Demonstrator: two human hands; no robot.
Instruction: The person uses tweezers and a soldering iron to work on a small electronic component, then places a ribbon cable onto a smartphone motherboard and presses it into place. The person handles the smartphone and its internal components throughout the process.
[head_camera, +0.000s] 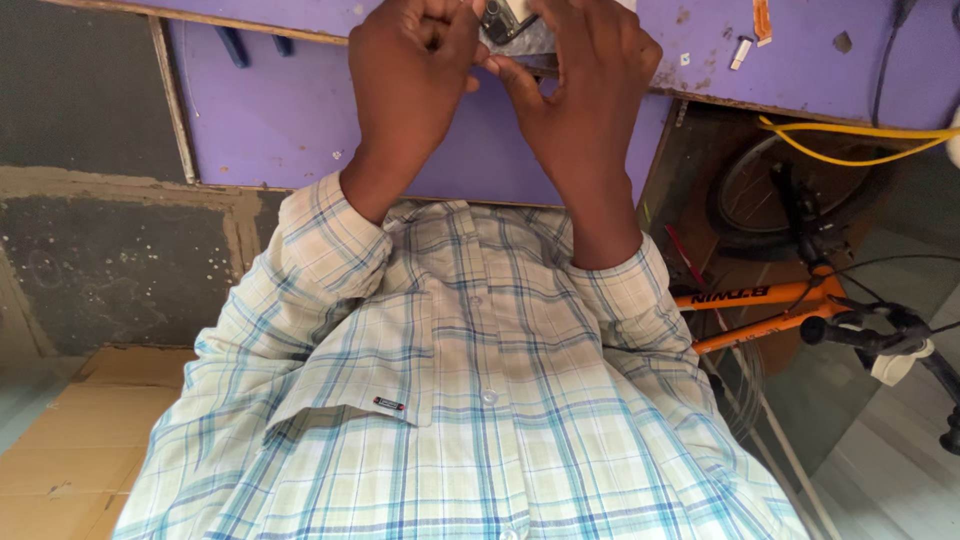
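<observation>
My left hand (410, 85) is curled into a fist at the top of the view, its fingertips pinching the edge of a small grey and black device (508, 22). My right hand (585, 95) is beside it, fingers bent over the same device from the right, thumb reaching under it. Both hands hover over the near edge of a purple table (280, 110). Most of the device is hidden by my fingers and cut off by the frame. Below the hands are my sleeves and my plaid shirt (470, 400).
An orange bicycle (770, 300) leans under the table at the right, its wheel (770, 190) behind it. A yellow cable (850, 135) and a black cable (885, 60) cross the table's right end. A small white piece (741, 50) lies on the table. Cardboard (70, 440) lies at lower left.
</observation>
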